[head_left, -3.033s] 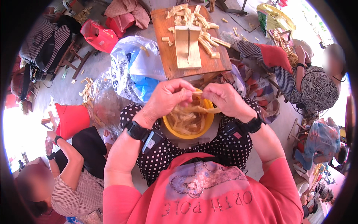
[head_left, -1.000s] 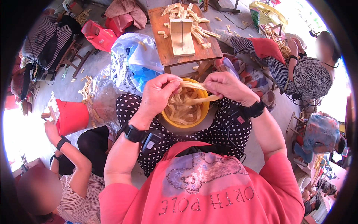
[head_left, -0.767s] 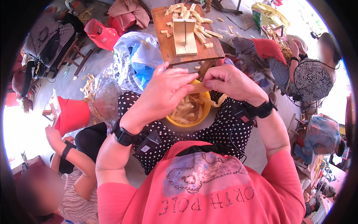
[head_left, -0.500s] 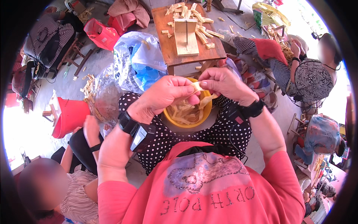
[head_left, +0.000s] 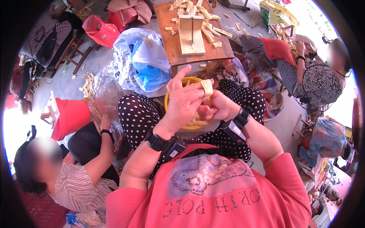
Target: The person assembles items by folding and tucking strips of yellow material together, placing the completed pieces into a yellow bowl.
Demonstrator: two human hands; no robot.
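Yellow bucket (head_left: 166,100) partly behind the hands (head_left: 182,104)

Red bag (head_left: 101,33) near pinkish cloth (head_left: 131,10)

A shared handicraft workshop, it seems: a brown wooden tabletop (head_left: 171,49) at the far middle carries a slotted pale wooden block (head_left: 186,37) and cream-coloured folded strips (head_left: 208,33), and people in patterned clothes (head_left: 321,85) sit left and right.
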